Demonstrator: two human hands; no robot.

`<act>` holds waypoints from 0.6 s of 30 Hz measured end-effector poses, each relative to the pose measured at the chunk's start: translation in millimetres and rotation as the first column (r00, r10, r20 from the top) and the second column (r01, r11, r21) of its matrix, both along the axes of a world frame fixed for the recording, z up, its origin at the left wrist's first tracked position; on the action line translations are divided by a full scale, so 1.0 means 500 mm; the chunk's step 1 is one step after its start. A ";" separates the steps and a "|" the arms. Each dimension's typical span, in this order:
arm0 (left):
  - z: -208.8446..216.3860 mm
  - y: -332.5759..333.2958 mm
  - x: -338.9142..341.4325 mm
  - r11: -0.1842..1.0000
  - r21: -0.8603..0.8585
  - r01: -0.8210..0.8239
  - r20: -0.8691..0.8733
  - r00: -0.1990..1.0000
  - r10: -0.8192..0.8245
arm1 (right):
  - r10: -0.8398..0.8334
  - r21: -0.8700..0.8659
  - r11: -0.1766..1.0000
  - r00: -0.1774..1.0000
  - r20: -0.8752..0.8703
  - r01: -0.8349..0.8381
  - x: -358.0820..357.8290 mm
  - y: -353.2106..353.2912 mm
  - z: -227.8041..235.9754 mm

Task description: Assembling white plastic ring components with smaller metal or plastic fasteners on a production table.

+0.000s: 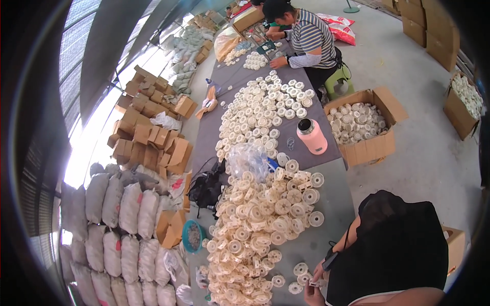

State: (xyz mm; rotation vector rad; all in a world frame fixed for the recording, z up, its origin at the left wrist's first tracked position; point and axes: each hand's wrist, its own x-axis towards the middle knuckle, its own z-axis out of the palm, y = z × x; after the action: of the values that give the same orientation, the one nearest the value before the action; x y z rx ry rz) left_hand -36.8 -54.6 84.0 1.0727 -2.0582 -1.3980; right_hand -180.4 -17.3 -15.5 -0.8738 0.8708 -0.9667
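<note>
Both my hands come together at the lower right of the table, close to my black clothing. My left hand (311,296) is nearest the bottom edge, with fingers closed on a small white plastic piece (317,283). Against the same piece press the bent fingers of my right hand (319,271). Its exact shape is partly hidden by the fingers. Just left of my hands lie a few cream plastic spools (295,288), with round holed faces. A large heap of similar spools (245,219) covers the table farther left.
Beyond the heap are a clear plastic bag (248,159), a pink bottle (312,137) and many white round parts (255,107). A co-worker in stripes (314,38) works farther up. A filled carton (388,145) stands right; a teal basin (187,236) and stacked sacks (130,209) are left.
</note>
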 end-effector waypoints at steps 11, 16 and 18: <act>0.015 -0.014 -0.059 0.999 -0.036 -0.039 0.090 0.995 0.042 | -0.171 -0.051 0.984 0.985 -0.003 0.171 -0.038 0.003 0.005; 0.035 -0.018 -0.066 0.995 -0.060 -0.074 0.129 0.988 0.082 | 0.140 0.090 0.987 0.988 -0.062 -0.134 -0.082 -0.014 0.059; 0.038 -0.019 -0.070 0.994 -0.073 -0.087 0.149 0.984 0.097 | 0.184 0.059 0.981 0.983 0.016 -0.185 -0.088 -0.018 0.058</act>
State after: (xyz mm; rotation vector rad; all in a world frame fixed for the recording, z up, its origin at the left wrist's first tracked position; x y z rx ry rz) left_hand -71.7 -64.1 103.2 1.2646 -2.1153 -1.2278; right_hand -224.4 -26.1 13.6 -0.8804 0.7914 -0.7792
